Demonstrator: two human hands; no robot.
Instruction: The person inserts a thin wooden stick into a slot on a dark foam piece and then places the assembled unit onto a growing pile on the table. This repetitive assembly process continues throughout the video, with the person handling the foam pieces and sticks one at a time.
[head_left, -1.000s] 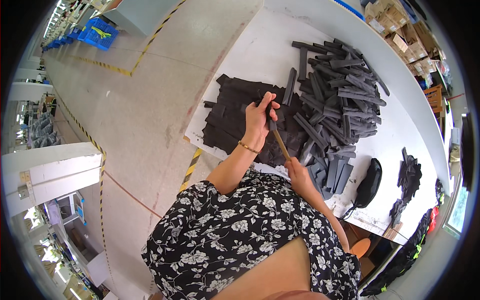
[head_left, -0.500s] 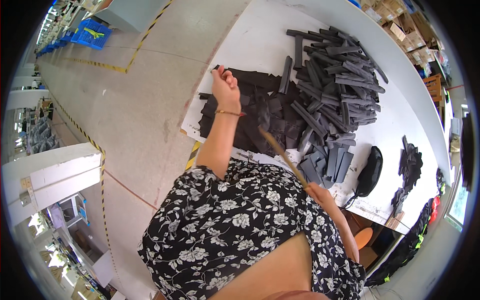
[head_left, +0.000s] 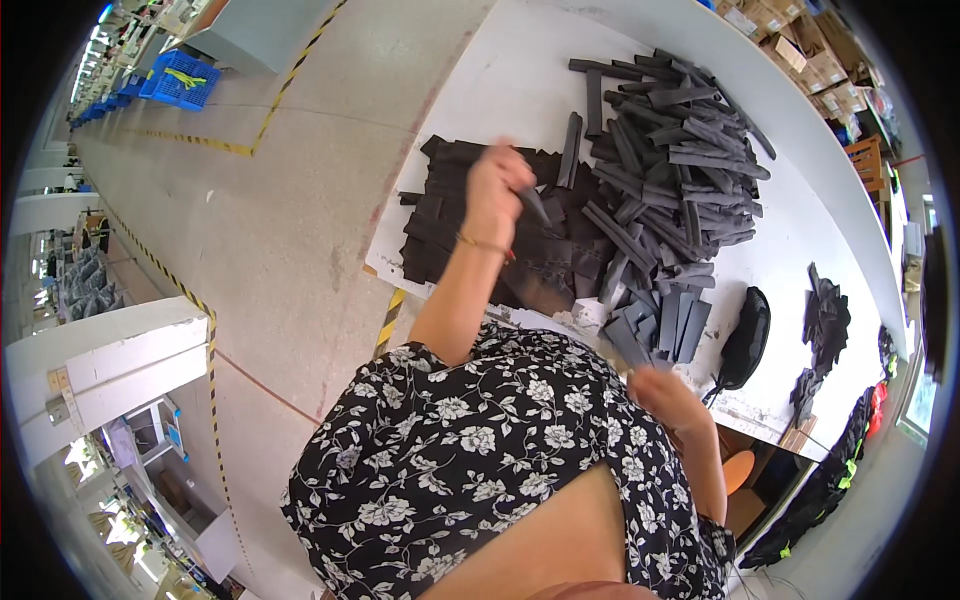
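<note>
My left hand (head_left: 497, 185) hovers over a spread of flat dark pieces (head_left: 440, 215) on the white table. Its fingers are curled and blurred. A grey strip (head_left: 537, 207) shows just beside them, and I cannot tell whether they grip it. Near the table's front edge, my right hand (head_left: 668, 397) is closed and smeared by motion. A blurred tan bit of the thin stick (head_left: 622, 377) shows at its fingers; most of the stick cannot be made out. Several flat grey pieces (head_left: 683, 325) lie just beyond that hand.
A large heap of dark grey folded strips (head_left: 690, 165) covers the table's far right part. Further right lie a black mesh-like item (head_left: 745, 338) and a dark bundle (head_left: 825, 325). A raised white panel (head_left: 830, 190) borders the table. A blue crate (head_left: 180, 82) stands far left.
My left hand has moved right over the dark pieces. My right hand has shifted slightly right, and the stick, earlier stretched toward the pieces, now shows only as a blur at the fingers.
</note>
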